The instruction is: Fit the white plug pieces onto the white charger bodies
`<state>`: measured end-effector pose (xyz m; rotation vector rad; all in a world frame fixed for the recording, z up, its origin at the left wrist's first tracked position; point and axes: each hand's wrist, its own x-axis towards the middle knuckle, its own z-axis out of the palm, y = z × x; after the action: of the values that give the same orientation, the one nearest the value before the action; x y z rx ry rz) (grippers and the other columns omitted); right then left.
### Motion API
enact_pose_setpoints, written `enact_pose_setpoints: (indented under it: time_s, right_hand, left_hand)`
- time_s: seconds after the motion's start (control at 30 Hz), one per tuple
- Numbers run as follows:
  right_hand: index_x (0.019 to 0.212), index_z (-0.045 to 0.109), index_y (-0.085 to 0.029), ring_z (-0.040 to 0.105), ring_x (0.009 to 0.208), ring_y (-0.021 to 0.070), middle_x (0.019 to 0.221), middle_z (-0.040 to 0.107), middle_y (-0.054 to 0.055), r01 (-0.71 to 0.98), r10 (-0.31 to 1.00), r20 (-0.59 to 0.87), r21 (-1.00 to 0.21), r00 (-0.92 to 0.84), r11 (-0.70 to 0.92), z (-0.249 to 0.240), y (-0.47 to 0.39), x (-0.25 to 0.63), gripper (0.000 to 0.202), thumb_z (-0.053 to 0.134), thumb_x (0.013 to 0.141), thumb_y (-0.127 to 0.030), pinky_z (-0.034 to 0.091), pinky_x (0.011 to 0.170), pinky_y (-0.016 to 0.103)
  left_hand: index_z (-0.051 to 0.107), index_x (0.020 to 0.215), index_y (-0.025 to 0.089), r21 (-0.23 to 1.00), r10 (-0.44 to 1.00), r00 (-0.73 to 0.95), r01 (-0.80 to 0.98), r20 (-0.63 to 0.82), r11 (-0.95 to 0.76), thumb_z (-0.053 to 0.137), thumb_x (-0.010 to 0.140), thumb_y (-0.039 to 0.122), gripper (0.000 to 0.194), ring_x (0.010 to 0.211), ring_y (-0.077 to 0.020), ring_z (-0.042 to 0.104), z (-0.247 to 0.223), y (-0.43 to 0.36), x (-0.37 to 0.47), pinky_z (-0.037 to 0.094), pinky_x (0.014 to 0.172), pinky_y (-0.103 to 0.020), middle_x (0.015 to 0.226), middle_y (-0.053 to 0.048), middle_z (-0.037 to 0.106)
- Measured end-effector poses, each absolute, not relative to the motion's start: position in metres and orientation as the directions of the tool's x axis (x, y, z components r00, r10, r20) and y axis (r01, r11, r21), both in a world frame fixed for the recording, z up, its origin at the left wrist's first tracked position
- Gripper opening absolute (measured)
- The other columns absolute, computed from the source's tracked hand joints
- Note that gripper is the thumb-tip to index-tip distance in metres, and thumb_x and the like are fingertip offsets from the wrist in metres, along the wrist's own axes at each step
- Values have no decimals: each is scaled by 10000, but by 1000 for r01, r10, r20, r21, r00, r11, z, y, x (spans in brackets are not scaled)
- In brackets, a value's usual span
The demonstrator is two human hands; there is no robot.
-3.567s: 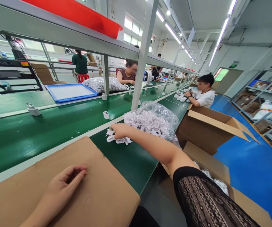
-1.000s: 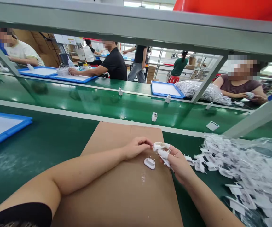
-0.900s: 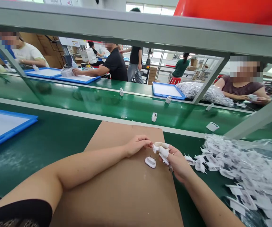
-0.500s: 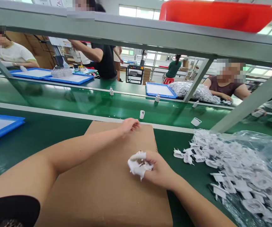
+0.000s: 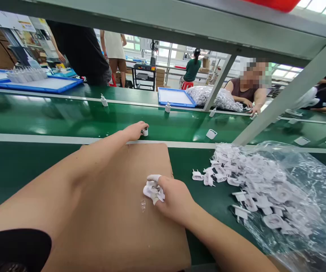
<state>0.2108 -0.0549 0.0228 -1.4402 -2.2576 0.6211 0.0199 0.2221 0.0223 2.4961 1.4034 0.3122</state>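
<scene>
My left hand [image 5: 136,130] reaches over the far edge of the cardboard, its fingers closed around a small white charger housing [image 5: 145,132] on the green belt. Above the cardboard sheet [image 5: 123,211], my right hand [image 5: 175,196] grips a white plastic plug piece [image 5: 151,191] between thumb and fingers; white covers sit on the fingertips. Whether it is one piece or more I cannot tell. A small clear scrap [image 5: 143,205] lies on the cardboard below it. To the right spreads a heap of white plug pieces with pins [image 5: 264,189].
A clear plastic bag [image 5: 301,170] lies under and behind the heap. Along the green belt [image 5: 66,117] stand several white chargers and a white square piece [image 5: 211,133]. A slanted metal post [image 5: 281,90] rises at right, under a shelf beam [image 5: 151,19]. Co-workers sit and stand beyond.
My left hand has moved forward onto the belt and closed on the charger housing. My right hand stays over the cardboard with the plug piece. The view has shifted right and down.
</scene>
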Motion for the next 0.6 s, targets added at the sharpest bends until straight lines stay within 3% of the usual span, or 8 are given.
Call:
enact_pose_setpoints:
  time_s: [0.07,0.17,0.27,0.33,0.47,0.6]
  right_hand:
    - [1162,676,-257,661,913,214,1028,718,24,749,895,55,-526,-443,403,22,-56,210,454,604,730,-140,450,710,284]
    - [1047,740,-294,657,887,200,975,703,16,725,878,29,-552,-477,412,19,-55,209,355,614,753,-138,446,691,276]
    - [1034,763,-321,640,803,166,926,701,3,637,898,46,-689,-437,345,21,-52,212,280,657,805,-201,450,683,268]
    - [1121,741,-291,624,730,150,904,712,10,524,942,36,-823,-334,218,27,-49,216,324,718,798,-277,467,668,272]
    - [1096,728,-198,638,745,167,945,735,55,257,999,16,-966,-40,26,39,-42,221,449,833,694,-366,503,660,290]
    - [1005,755,-197,629,743,163,909,724,47,272,993,114,-957,30,101,38,-39,215,314,800,737,-353,497,653,293]
  left_hand:
    - [652,1139,186,309,872,480,819,95,-484,629,782,259,365,1042,-280,638,27,216,15,512,852,-347,1290,-118,597]
    - [652,1080,199,324,883,446,822,146,-468,645,801,363,324,949,-250,641,36,189,6,491,766,-317,1123,-85,654]
    - [659,1059,214,477,892,422,758,162,-445,670,786,502,398,770,-196,624,41,140,-5,463,659,-282,892,-27,681]
    - [673,1063,214,586,884,441,680,155,-442,669,781,570,454,689,-165,597,42,102,-14,441,603,-263,828,-11,678]
    - [664,1142,229,612,796,569,559,209,-560,560,901,497,375,731,-157,607,35,34,-28,448,623,-261,936,-30,701]
    - [649,1107,213,552,698,651,478,298,-683,549,929,398,276,782,-185,613,13,-3,-26,468,677,-302,917,-51,682]
